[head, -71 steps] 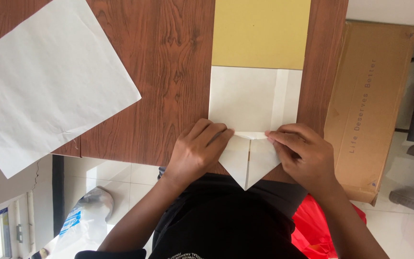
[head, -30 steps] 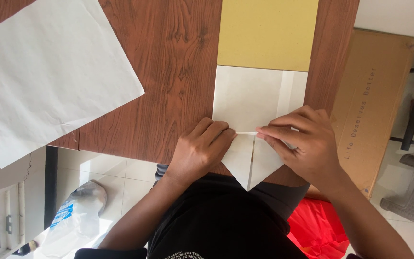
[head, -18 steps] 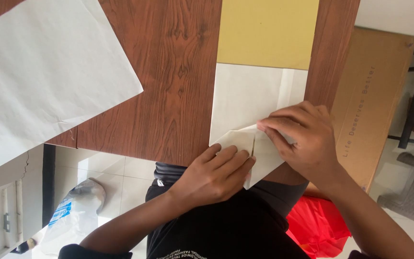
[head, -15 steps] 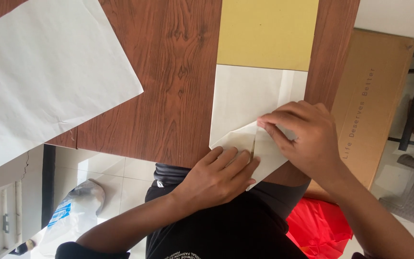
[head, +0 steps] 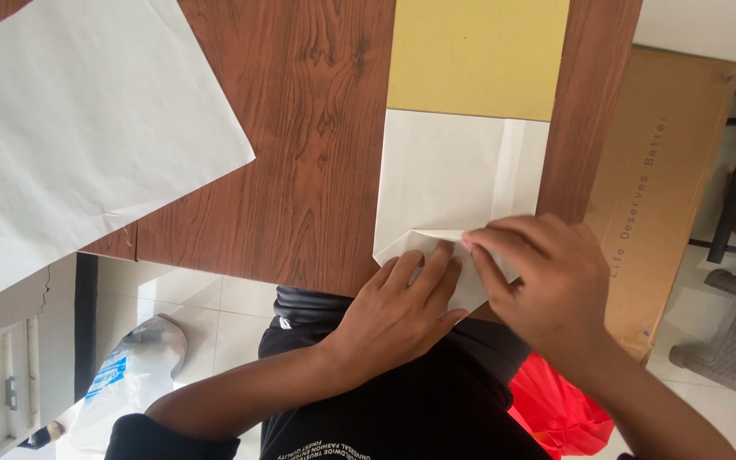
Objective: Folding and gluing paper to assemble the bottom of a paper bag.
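At the tabletop (head: 300, 170) near edge, left hand (head: 398, 311) and right hand (head: 547, 281) pressed flat, fingers extended, on the folded cream-and-yellow paper (head: 457, 183). Uneven pressure could probably skew the crease.

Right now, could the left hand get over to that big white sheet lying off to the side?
Probably yes. The left hand presses the folded paper, and only bare wooden table lies between it and the large white sheet; nothing blocks the way.
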